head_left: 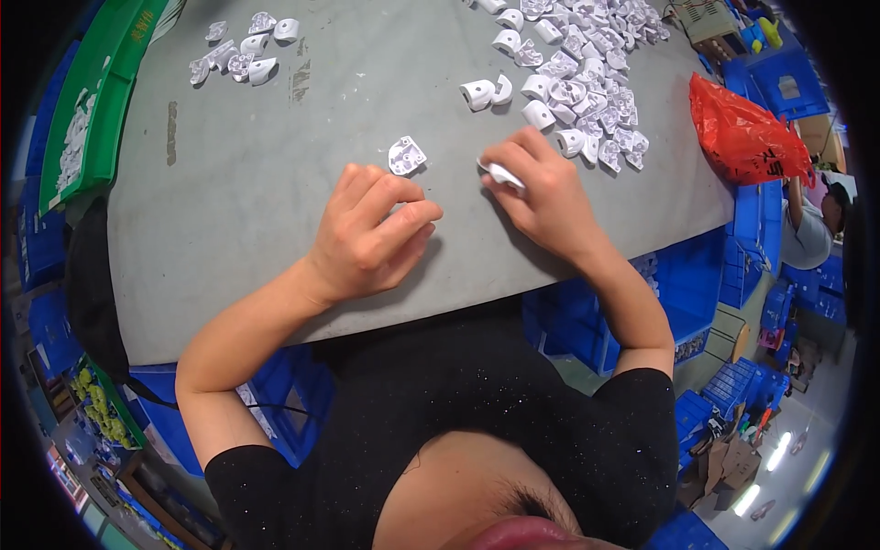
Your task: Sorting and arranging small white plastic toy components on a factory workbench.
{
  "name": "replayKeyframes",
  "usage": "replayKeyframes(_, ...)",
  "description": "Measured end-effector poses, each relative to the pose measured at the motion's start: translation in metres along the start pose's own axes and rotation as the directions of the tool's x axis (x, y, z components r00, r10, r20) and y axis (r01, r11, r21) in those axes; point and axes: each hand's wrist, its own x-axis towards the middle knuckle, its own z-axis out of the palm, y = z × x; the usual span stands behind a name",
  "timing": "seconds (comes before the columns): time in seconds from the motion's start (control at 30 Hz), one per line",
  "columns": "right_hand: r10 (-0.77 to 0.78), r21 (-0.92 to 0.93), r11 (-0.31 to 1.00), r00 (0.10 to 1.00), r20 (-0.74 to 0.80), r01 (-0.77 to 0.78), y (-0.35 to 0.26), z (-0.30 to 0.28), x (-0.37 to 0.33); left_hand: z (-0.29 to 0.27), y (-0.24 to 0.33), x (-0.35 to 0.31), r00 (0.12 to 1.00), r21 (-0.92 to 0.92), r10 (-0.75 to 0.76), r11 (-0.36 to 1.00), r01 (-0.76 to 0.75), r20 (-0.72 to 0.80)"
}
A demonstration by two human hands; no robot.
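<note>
My right hand [541, 188] is closed around a white plastic housing piece [505, 176], held just above the grey table [238, 229]. To its left, my left hand [371, 229] hovers over the table with curled fingers; whatever may be in them is hidden. A single white plastic part [406, 156] lies just beyond the left hand, its hollow, ribbed inside facing up. Past my right hand spreads a large pile of similar white parts [587, 82]. A smaller group of the same parts [255, 43] lies at the far left.
A green bin [115, 101] with small white pieces stands along the left table edge. A red plastic bag [742, 128] hangs at the right edge. Blue crates [683, 289] sit below the table. Another person [807, 234] is at the far right.
</note>
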Motion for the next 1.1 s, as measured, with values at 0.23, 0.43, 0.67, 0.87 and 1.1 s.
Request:
replayKeyframes(0.23,0.701,0.534,0.522,0.691,0.175,-0.665,-0.001,-0.108,-0.106,0.027,-0.022,0.059,0.994,0.026,-0.098,0.995,0.098,0.036)
replayKeyframes(0.43,0.925,-0.246,0.379,0.353,0.144,-0.892,0.050,-0.167,-0.272,0.078,-0.050,0.116,0.982,0.274,-0.121,0.959,0.078,0.145)
replayKeyframes(0.67,0.604,-0.520,0.613,0.777,-0.177,-0.595,0.043,-0.153,-0.207,0.065,-0.070,0.098,0.942,0.354,-0.196,0.931,0.091,0.273)
replayKeyframes(0.87,0.084,-0.250,0.961,0.985,-0.152,-0.120,0.032,-0.083,-0.042,0.029,-0.033,0.087,0.991,0.230,-0.125,0.967,0.113,0.042)
replayKeyframes(1.1,0.060,-0.315,0.940,0.974,-0.219,-0.129,0.066,-0.030,0.016,0.013,0.009,0.014,0.957,-0.126,-0.113,0.981,0.151,0.267)
